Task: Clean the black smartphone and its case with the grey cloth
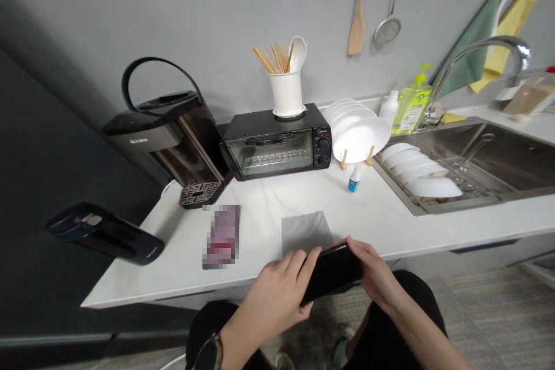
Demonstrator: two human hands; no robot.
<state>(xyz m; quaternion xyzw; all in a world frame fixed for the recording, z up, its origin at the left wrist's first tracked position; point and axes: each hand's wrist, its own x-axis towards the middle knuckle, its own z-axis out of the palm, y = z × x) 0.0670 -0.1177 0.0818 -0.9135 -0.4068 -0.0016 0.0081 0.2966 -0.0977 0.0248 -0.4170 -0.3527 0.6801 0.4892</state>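
Note:
A black smartphone (333, 272) is held between my two hands, tilted, just over the counter's front edge. My left hand (284, 283) is closed around its left end, fingers over the top and thumb below. At the other end, the fingers of my right hand (369, 269) grip the right edge. Behind the phone a grey cloth (306, 231) lies flat on the counter, its near part hidden by the phone and my hands. A small white bottle with a blue label (354, 180) stands upright beyond the cloth. To the left lies a flat purplish item (223, 237), blurred by pixels.
A dark flask-like container (106, 234) and a tall drink dispenser (173, 144) occupy the left. At the back stands a toaster oven (277, 147) carrying a white utensil holder (287, 92). Racked plates (359, 136) and a sink (515, 156) with bowls (418, 170) are right.

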